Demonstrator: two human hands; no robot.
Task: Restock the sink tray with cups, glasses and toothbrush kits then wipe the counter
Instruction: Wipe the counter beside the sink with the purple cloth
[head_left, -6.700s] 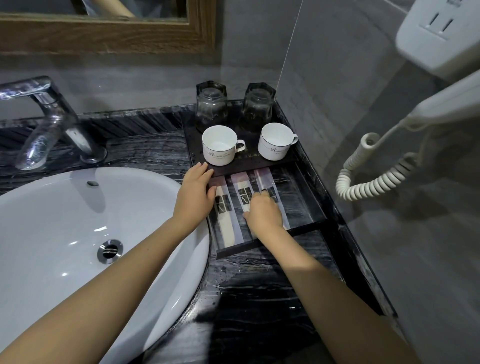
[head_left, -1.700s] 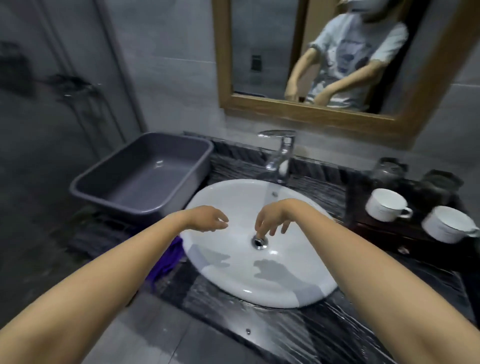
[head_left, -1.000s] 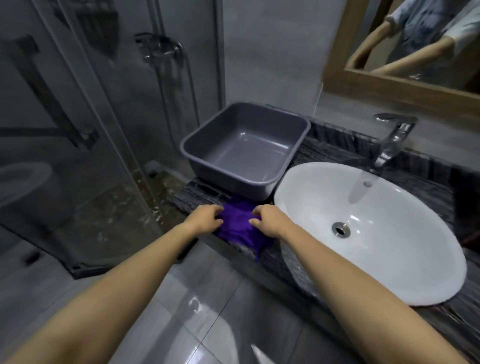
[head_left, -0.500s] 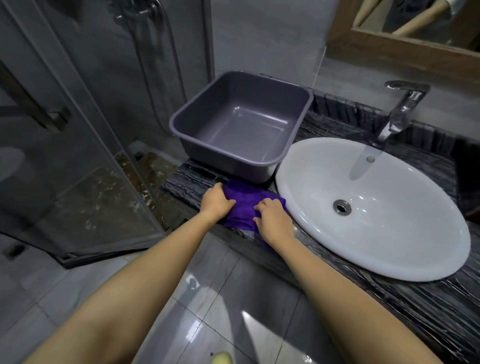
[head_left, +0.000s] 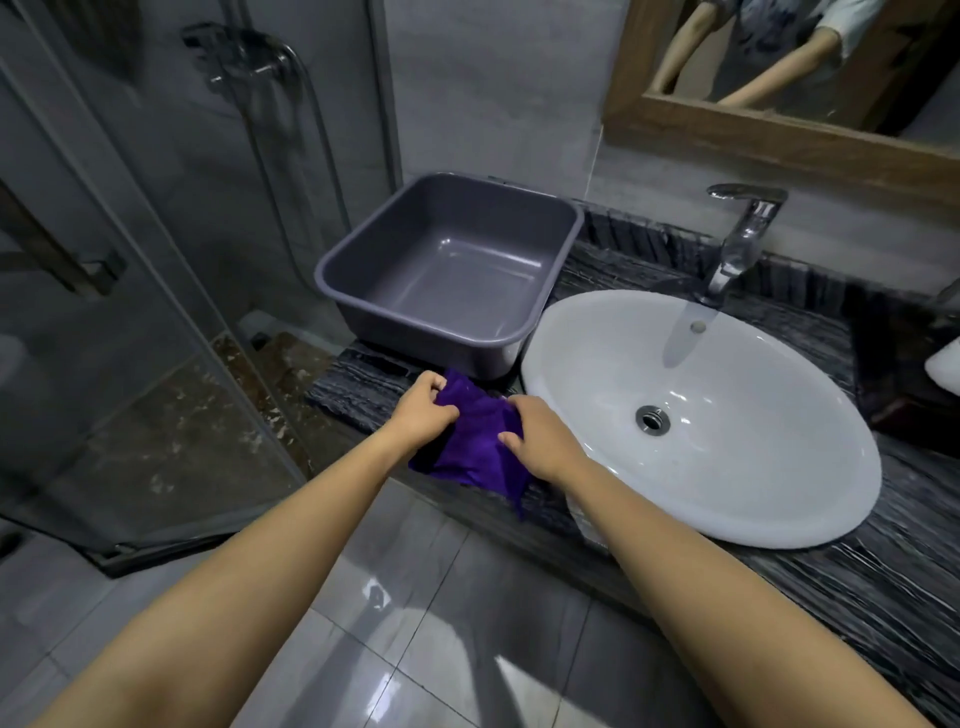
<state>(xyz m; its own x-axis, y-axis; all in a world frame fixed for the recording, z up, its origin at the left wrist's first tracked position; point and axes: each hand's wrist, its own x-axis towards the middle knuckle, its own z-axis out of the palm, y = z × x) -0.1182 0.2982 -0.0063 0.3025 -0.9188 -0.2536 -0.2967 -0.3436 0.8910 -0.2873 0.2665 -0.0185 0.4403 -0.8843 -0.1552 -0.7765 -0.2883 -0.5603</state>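
A purple cloth (head_left: 475, 447) is bunched at the front edge of the dark marble counter (head_left: 852, 587), between the grey tub and the sink. My left hand (head_left: 421, 413) grips its left side and my right hand (head_left: 537, 436) grips its right side. The cloth is partly lifted, and a corner hangs over the counter's edge. The sink tray is almost out of view at the far right; only the white edge of a cup (head_left: 945, 366) shows there.
An empty grey plastic tub (head_left: 550, 306) stands on the counter's left end. The white oval sink (head_left: 779, 499) with a chrome tap (head_left: 737, 244) fills the middle. A glass shower screen (head_left: 130, 338) is to the left, a wood-framed mirror (head_left: 769, 135) above.
I turned from the sink tray to the counter's left end. Both hands reached the purple cloth, took hold of it and have now gathered it up from the counter.
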